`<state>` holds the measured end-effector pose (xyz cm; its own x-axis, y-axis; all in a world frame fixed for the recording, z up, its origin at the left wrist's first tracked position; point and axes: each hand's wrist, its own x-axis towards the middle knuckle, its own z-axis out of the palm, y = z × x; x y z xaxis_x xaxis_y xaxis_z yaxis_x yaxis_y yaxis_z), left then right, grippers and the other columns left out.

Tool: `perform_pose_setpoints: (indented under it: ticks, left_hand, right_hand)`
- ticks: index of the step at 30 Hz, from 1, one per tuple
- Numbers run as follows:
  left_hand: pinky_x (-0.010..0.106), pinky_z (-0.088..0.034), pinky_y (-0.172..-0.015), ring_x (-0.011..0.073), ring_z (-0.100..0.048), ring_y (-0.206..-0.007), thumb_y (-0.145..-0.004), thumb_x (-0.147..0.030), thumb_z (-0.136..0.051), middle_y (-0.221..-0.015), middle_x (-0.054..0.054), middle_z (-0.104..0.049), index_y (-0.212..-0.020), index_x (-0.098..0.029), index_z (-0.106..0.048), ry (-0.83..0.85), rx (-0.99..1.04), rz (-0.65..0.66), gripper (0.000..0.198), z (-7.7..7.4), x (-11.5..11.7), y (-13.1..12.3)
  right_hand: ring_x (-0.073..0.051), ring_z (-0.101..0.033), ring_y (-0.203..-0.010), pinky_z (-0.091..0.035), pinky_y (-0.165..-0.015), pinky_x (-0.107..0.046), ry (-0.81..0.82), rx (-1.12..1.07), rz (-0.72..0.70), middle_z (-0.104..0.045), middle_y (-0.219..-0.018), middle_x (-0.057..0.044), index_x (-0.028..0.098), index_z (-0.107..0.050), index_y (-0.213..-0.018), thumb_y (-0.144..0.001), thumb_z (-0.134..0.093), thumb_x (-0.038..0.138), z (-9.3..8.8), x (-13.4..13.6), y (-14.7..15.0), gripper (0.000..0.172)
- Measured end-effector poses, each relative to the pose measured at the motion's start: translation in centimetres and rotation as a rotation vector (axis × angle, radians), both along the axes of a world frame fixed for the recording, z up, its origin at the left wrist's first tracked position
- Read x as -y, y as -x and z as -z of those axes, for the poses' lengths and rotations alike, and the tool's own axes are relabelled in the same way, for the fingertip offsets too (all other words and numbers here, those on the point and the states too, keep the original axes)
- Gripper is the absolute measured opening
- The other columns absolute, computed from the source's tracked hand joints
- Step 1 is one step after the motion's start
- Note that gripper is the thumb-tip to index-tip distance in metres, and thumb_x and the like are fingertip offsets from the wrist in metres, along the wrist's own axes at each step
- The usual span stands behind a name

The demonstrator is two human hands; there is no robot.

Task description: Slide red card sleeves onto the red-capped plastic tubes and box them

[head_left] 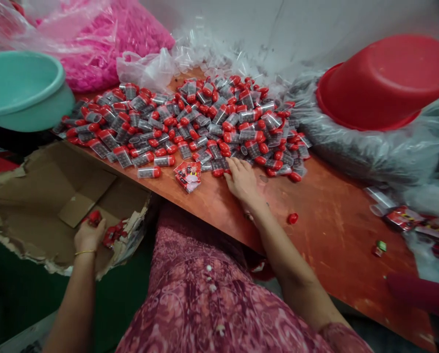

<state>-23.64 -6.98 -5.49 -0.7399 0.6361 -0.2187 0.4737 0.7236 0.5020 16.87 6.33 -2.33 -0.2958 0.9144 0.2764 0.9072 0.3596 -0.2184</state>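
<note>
A reddish-brown worktop [333, 206] is running along a pale wall [248, 19], and a pile of red-capped tubes [190, 120] is covering much of it. At the pile's near edge, the right hand [242, 180] is resting with fingers extended and lying close together, their tips touching the tubes; whether they are pinching one, I cannot tell. Below the pile to the left, the left hand [89, 236] is curling its fingers around a red piece [95, 216] inside a torn cardboard box [28, 201]. Printed red cards [188, 175] are lying just in front of the pile. A teal basin [24, 105] is standing left of the pile; an upturned red tub [381, 81] is sitting right of it.
</note>
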Motion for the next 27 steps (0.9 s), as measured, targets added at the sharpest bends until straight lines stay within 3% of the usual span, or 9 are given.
perform_pose_setpoints:
  ticks: [2, 3, 8, 11, 13, 18, 21, 24, 27]
  left_hand:
    - [0.058, -0.04, -0.093, 0.0417, -0.05, -0.116, -0.07, -0.031, -0.063, -0.117, 0.012, -0.063, -0.104, -0.017, -0.056, 0.084, -0.104, -0.111, 0.038, -0.1, 0.6, 0.6]
    - [0.057, -0.038, -0.096, 0.0405, -0.048, -0.12, -0.072, -0.033, -0.061, -0.124, 0.014, -0.059, -0.111, -0.016, -0.054, 0.043, -0.132, -0.089, 0.043, -0.3, 0.6, 0.0]
    - [0.046, -0.033, -0.105, 0.0307, -0.046, -0.125, -0.083, -0.041, -0.045, -0.131, 0.016, -0.053, -0.117, -0.015, -0.057, -0.398, -0.134, 0.512, 0.044, -2.5, -3.7, -8.5]
    - [0.047, -0.026, -0.109, 0.0288, -0.038, -0.132, -0.086, -0.04, -0.042, -0.138, 0.014, -0.048, -0.121, -0.018, -0.056, -0.483, -0.132, 0.809, 0.044, -3.7, -7.7, -14.0]
    - [0.051, -0.021, -0.109, 0.0312, -0.029, -0.136, -0.085, -0.04, -0.046, -0.144, 0.015, -0.039, -0.126, -0.016, -0.052, -0.452, -0.158, 0.901, 0.048, -4.0, -10.1, -16.5]
    - [0.053, -0.019, -0.109, 0.036, -0.024, -0.137, -0.084, -0.037, -0.048, -0.144, 0.023, -0.035, -0.128, -0.008, -0.049, -0.273, -0.216, 0.958, 0.052, -3.5, -12.8, -18.5]
    - [0.053, -0.02, -0.109, 0.033, -0.024, -0.138, -0.09, -0.035, -0.035, -0.144, 0.02, -0.038, -0.131, -0.009, -0.046, -0.255, -0.255, 0.934, 0.05, -3.1, -12.4, -18.6]
    - [0.053, -0.019, -0.11, 0.0309, -0.024, -0.138, -0.092, -0.032, -0.028, -0.144, 0.018, -0.038, -0.133, -0.009, -0.044, -0.252, -0.299, 0.921, 0.05, -2.6, -11.8, -18.7]
    - [0.053, -0.017, -0.11, 0.0299, -0.025, -0.138, -0.092, -0.032, -0.026, -0.144, 0.017, -0.039, -0.134, -0.01, -0.044, -0.302, -0.321, 0.892, 0.051, -1.8, -11.7, -18.7]
  right_hand:
    - [-0.03, -0.043, -0.118, -0.034, -0.095, -0.044, 0.028, 0.113, -0.007, -0.053, -0.131, -0.016, 0.012, -0.048, -0.13, -0.088, -0.045, 0.023, 0.4, -0.4, -0.1, 0.043]
    - [-0.031, -0.044, -0.118, -0.033, -0.095, -0.044, 0.039, 0.147, 0.007, -0.052, -0.132, -0.016, 0.012, -0.049, -0.129, -0.088, -0.044, 0.024, 0.7, -0.1, -0.1, 0.043]
    - [-0.03, -0.054, -0.099, -0.037, -0.08, -0.041, 0.044, 0.187, 0.173, -0.055, -0.127, -0.019, 0.012, -0.051, -0.128, -0.089, -0.043, 0.028, 1.6, 4.4, 0.6, 0.043]
    - [-0.03, -0.054, -0.094, -0.036, -0.076, -0.04, 0.004, 0.164, 0.226, -0.059, -0.122, -0.019, 0.012, -0.054, -0.124, -0.089, -0.043, 0.033, 1.6, 7.2, 0.7, 0.043]
    - [-0.03, -0.053, -0.097, -0.036, -0.078, -0.041, -0.032, 0.118, 0.231, -0.059, -0.122, -0.019, 0.012, -0.056, -0.121, -0.089, -0.043, 0.034, 1.4, 8.3, 0.8, 0.041]
    - [-0.024, -0.058, -0.092, -0.039, -0.079, -0.034, -0.014, -0.162, 0.115, -0.067, -0.104, -0.015, 0.013, -0.063, -0.105, -0.091, -0.039, 0.034, -0.2, 7.5, 2.4, 0.035]
    - [-0.02, -0.061, -0.077, -0.041, -0.067, -0.029, 0.167, -0.279, 0.111, -0.069, -0.085, -0.009, 0.016, -0.065, -0.092, -0.09, -0.039, 0.044, -1.3, 4.8, 5.0, 0.038]
    - [-0.021, -0.062, -0.076, -0.039, -0.062, -0.028, 0.348, -0.279, 0.178, -0.07, -0.084, -0.007, 0.019, -0.066, -0.085, -0.086, -0.045, 0.051, -1.9, 2.0, 7.6, 0.038]
    - [-0.021, -0.062, -0.078, -0.038, -0.061, -0.027, 0.399, -0.276, 0.183, -0.07, -0.085, -0.006, 0.021, -0.067, -0.084, -0.085, -0.05, 0.039, -1.6, 0.5, 8.6, 0.025]
